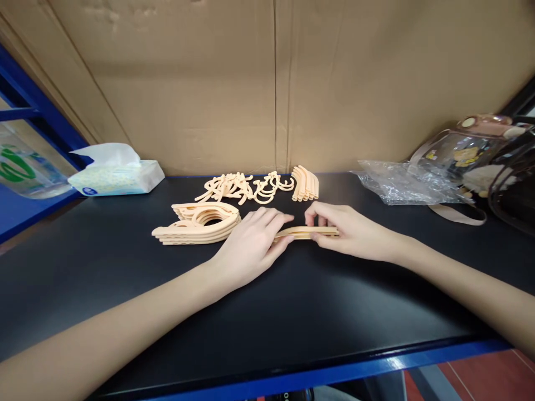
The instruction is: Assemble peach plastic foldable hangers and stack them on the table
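Between my hands lies a beige plastic hanger arm (307,230), long and slightly curved, low over the black table; it seems to be two strips laid together. My left hand (253,243) is closed around its left end, the thumb along the near side and the fingers over the top. The right end is pinched between the thumb and fingers of my right hand (353,231). Left of my left hand sits a neat stack of beige folding hangers (198,225), partly covered by that hand. Behind my hands are loose beige hanger hooks (228,186) and a row of curved hanger arms (305,184).
A tissue pack (121,175) stands at the back left, near a clear bottle (29,167) by the blue frame. Crumpled plastic wrap (409,181) and a transparent bag (468,150) lie at the back right. Cardboard (209,83) walls the rear of the black table (271,328).
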{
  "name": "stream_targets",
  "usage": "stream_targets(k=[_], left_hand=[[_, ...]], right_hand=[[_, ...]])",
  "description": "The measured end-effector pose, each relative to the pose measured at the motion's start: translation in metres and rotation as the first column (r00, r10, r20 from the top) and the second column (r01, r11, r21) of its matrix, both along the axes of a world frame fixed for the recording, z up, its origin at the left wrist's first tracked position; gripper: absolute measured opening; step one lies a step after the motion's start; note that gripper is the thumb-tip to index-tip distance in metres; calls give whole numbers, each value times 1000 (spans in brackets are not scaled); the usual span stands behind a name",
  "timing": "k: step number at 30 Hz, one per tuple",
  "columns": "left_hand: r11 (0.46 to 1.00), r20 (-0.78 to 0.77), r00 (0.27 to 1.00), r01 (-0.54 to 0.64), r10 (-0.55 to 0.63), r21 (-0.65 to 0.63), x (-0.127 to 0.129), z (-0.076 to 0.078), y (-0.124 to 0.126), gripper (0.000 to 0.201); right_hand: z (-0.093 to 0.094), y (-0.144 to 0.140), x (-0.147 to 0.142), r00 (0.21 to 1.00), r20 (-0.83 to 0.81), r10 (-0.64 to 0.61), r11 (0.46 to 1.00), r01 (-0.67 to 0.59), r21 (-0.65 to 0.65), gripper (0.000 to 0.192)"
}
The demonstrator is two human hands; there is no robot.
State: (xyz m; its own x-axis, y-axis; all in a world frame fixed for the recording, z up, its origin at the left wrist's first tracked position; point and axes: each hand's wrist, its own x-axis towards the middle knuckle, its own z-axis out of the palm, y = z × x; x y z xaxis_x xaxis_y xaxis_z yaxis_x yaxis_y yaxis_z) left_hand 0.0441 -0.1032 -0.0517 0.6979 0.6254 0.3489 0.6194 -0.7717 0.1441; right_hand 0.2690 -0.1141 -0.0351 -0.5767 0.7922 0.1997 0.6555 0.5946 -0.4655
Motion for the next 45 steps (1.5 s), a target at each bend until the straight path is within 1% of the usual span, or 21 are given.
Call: stream_targets(k=[2, 4, 9, 14, 21, 24, 26, 32, 40, 42, 45], left_hand=[[1000, -34, 999, 10, -10, -2, 0, -1, 2, 24], [1000, -40, 999, 18, -18, -4, 0, -2, 3, 21], [1000, -36, 999, 17, -18, -27, 0, -1, 2, 19], [998, -35, 999, 12, -14, -55, 0, -1, 1, 20], [997, -41, 999, 33, -36, -76, 0, 0, 1, 18], [995, -41, 998, 52, -56, -85, 0, 1, -1, 14], [993, -51, 996, 72, -77, -92, 0, 2, -2, 12], [984, -72, 988, 129, -139, -123, 1, 4, -2, 15], [987, -93, 987, 123, -132, -99, 1, 5, -3, 16], [987, -84, 988, 123, -132, -101, 1, 4, -3, 22], [981, -53, 987, 145, -153, -126, -1, 2, -3, 39]], right_hand=[[-1, -1, 0, 999, 30, 29, 999, -29, -18, 10], [-1, -1, 1, 998, 52, 47, 999, -45, -23, 13], [-1, 1, 3, 990, 105, 94, 995, -95, 6, 18], [-3, 1, 5, 985, 150, 88, 995, -94, 36, 24], [-1, 1, 5, 982, 168, 87, 995, -92, 27, 21], [0, 1, 5, 986, 144, 83, 997, -84, -1, 16], [0, 0, 6, 987, 133, 88, 996, -85, -28, 16], [0, -1, 4, 988, 125, 85, 992, -72, -102, 21], [0, -2, 4, 989, 115, 91, 991, -79, -105, 25], [0, -2, 4, 989, 114, 90, 992, -78, -102, 25], [-1, -2, 5, 989, 115, 98, 992, -89, -87, 26]])
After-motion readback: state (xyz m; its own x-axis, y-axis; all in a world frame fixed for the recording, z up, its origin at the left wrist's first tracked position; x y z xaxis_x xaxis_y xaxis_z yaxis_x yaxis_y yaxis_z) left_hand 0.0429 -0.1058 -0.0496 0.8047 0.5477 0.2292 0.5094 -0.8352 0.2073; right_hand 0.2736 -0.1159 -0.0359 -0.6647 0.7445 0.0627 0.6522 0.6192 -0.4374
